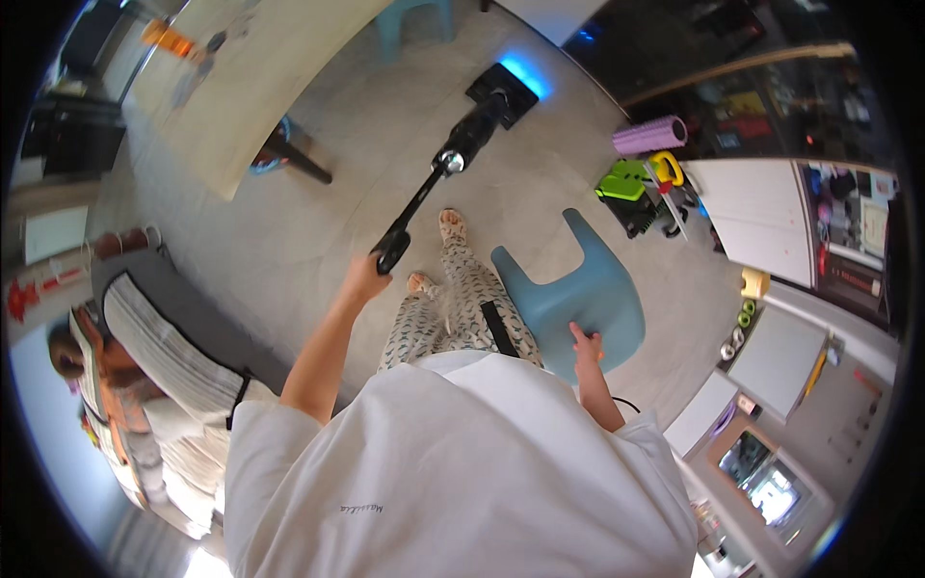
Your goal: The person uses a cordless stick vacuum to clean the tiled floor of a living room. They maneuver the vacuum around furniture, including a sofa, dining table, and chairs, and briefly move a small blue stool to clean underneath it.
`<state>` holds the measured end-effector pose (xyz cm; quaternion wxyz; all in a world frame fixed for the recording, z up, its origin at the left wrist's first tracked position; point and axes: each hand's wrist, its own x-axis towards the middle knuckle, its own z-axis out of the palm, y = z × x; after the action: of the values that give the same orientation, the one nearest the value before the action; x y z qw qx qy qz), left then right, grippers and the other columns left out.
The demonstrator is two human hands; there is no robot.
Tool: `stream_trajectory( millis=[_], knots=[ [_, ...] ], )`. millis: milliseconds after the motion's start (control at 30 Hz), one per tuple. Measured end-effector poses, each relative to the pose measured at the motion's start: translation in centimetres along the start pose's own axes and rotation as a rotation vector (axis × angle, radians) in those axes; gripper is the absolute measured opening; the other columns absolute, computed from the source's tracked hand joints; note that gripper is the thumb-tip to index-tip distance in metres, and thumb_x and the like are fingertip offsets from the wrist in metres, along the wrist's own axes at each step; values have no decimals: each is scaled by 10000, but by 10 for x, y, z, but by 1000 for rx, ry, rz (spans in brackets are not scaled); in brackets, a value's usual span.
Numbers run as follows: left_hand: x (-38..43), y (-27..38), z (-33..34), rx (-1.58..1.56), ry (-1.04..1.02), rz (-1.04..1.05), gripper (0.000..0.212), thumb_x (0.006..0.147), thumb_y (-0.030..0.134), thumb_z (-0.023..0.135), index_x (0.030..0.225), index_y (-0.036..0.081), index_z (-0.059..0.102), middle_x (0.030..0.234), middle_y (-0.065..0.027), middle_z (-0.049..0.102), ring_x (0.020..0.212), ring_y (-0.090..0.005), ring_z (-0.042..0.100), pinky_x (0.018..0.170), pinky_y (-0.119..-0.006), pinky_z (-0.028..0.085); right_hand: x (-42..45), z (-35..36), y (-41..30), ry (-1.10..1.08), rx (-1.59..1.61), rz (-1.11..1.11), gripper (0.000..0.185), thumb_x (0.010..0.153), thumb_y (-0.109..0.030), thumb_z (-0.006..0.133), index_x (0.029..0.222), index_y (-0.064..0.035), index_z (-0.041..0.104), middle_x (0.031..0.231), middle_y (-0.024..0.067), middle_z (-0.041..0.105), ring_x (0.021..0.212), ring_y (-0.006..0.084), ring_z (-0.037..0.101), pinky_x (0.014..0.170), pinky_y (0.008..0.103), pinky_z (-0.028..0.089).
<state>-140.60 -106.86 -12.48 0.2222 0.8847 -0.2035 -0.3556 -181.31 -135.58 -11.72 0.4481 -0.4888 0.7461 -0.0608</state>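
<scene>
My left hand (367,278) is closed around the handle of a black upright floor cleaner (468,136), which leans away from me. Its wide floor head (504,94) lies on the grey tiles and throws a blue light ahead of it. On the other side, my right hand (587,342) hangs over the seat of a blue plastic chair (611,289), index finger stretched out. Whether that hand touches the chair cannot be told.
A long table (238,94) stands at the upper left, a grey sofa (195,332) at the left. By the cabinets at the right are a purple foam roller (649,135) and green and black exercise gear (625,184). A blue stool (415,18) stands at the top.
</scene>
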Motion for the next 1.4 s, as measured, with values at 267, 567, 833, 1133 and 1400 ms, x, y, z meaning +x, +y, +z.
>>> stream_trajectory(
  millis=[267, 567, 833, 1133, 1400],
  knots=[
    [-251, -104, 33, -46, 69, -297, 243, 589, 128, 624, 819, 52, 595, 727, -212, 588, 745, -404, 561, 626, -458, 455, 14, 21, -109, -116, -378, -230, 750, 614, -279, 819, 1166, 51, 432, 1114, 133, 523, 1030, 241, 474, 896, 339, 375],
    [-444, -10, 133, -428, 58, -845, 269, 619, 264, 668, 623, 32, 532, 644, -202, 538, 673, -405, 540, 549, -448, 403, 68, 208, -277, -460, -594, -554, 738, 606, -324, 810, 1132, 58, 460, 1140, 181, 524, 1037, 289, 520, 860, 356, 433],
    [-439, 135, 203, -605, -32, -1132, 235, 639, 252, 640, 632, 42, 535, 647, -180, 543, 677, -380, 545, 567, -440, 408, 89, 507, -354, -727, -943, -1029, 837, 573, -356, 809, 1177, 64, 412, 1187, 213, 505, 1096, 318, 503, 921, 355, 404],
    [-341, 153, 204, -657, -130, -1144, 199, 661, 238, 609, 642, 53, 538, 650, -156, 548, 682, -352, 551, 587, -431, 414, 15, 783, -332, -696, -982, -1563, 970, 585, -476, 762, 1268, 71, 344, 1222, 229, 481, 1133, 320, 473, 962, 325, 369],
    [-354, 153, 216, -628, -167, -1082, 170, 680, 226, 582, 650, 64, 541, 653, -135, 553, 687, -327, 556, 605, -424, 419, 3, 812, -315, -741, -1183, -1902, 776, 722, -318, 693, 1328, -22, 309, 1376, 150, 333, 1219, 331, 352, 1005, 391, 336]
  ],
)
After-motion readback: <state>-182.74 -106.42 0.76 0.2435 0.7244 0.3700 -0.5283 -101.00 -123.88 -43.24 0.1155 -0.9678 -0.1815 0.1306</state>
